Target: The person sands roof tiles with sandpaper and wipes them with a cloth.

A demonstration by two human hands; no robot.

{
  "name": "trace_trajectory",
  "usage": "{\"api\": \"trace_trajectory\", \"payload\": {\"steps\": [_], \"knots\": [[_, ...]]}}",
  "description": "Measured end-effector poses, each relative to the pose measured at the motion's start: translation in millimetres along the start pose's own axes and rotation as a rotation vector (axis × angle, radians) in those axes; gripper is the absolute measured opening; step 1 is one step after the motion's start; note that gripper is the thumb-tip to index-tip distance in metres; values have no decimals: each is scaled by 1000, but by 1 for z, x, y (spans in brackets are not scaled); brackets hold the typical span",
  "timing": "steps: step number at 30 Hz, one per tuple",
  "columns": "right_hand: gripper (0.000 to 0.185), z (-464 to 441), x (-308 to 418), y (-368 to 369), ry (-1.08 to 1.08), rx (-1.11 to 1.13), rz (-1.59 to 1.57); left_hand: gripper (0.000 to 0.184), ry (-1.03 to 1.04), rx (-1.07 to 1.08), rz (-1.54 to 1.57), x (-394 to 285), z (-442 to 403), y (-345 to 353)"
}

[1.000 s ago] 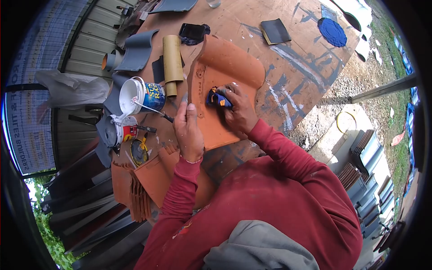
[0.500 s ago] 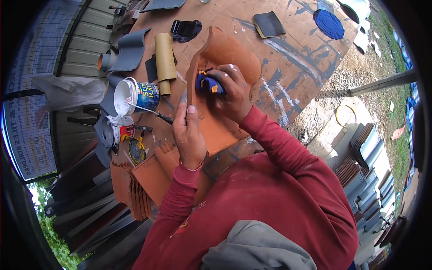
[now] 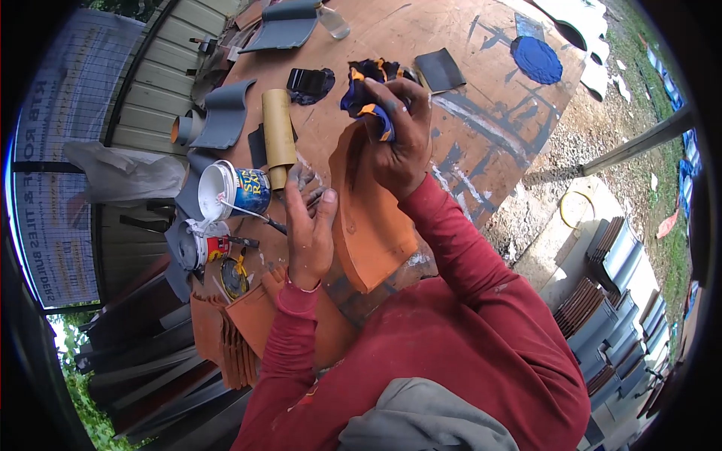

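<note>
An orange roof tile lies tilted on the paint-streaked board table. My right hand is raised over the tile's far part and grips a crumpled blue and orange cloth, whose lower edge hangs toward the tile. My left hand is beside the tile's left edge, fingers apart, with nothing seen in it. Whether its fingertips touch the tile is unclear. My right hand and the cloth hide part of the tile's far end.
Left of my left hand are a white paint bucket with a brush, a smaller tub and a brown paper roll. Stacked orange tiles are at the lower left. Sandpaper and a blue lid-like disc lie farther back.
My right hand has lifted the cloth up and away from the tile's surface. My left hand's fingers have spread, and the tile now sits at a different tilt.
</note>
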State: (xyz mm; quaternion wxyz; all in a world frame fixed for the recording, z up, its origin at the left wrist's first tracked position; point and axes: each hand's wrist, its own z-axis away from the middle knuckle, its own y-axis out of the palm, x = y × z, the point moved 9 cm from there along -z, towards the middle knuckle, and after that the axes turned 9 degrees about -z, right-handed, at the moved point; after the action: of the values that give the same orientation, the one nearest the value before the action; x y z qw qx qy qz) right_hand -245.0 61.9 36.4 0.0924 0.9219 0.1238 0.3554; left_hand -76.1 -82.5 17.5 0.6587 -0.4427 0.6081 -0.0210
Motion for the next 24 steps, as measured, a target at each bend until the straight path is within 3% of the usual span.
{"api": "trace_trajectory", "payload": {"steps": [2, 4, 6, 7, 9, 12, 14, 18, 21, 23, 24], "knots": [[44, 0, 3, 1, -82, 13, 86, 62, 182, -163, -100, -22, -35, -9], [47, 11, -14, 4, -3, 81, 29, 67, 105, 157, -60, -25, -61, 19], [49, 27, -32, 3, -6, 123, -17, 62, 351, 162, -275, -48, -72, 36], [46, 36, -48, 0, 67, 94, -51, 62, 385, 130, -253, -60, -73, 35], [42, 75, -103, -15, 332, 4, -213, 54, 78, 267, -330, -43, -74, 44], [41, 129, -178, -36, 683, -42, -335, 39, 147, 96, -304, -35, -71, 37], [45, 115, -162, -25, 802, 43, -368, 39, 133, 89, -301, -40, -69, 33], [58, 7, -27, 20, 386, 359, -343, 38, 149, 105, -235, -43, -61, 27], [65, 61, -124, 21, 695, 387, -353, 44, 91, 142, -271, -26, -67, 20], [58, 123, -207, 3, 899, 262, -373, 51, 68, 135, -292, -28, -66, 11], [54, 135, -224, -6, 889, 101, -444, 51, 51, 116, -301, -25, -66, 7]]}}
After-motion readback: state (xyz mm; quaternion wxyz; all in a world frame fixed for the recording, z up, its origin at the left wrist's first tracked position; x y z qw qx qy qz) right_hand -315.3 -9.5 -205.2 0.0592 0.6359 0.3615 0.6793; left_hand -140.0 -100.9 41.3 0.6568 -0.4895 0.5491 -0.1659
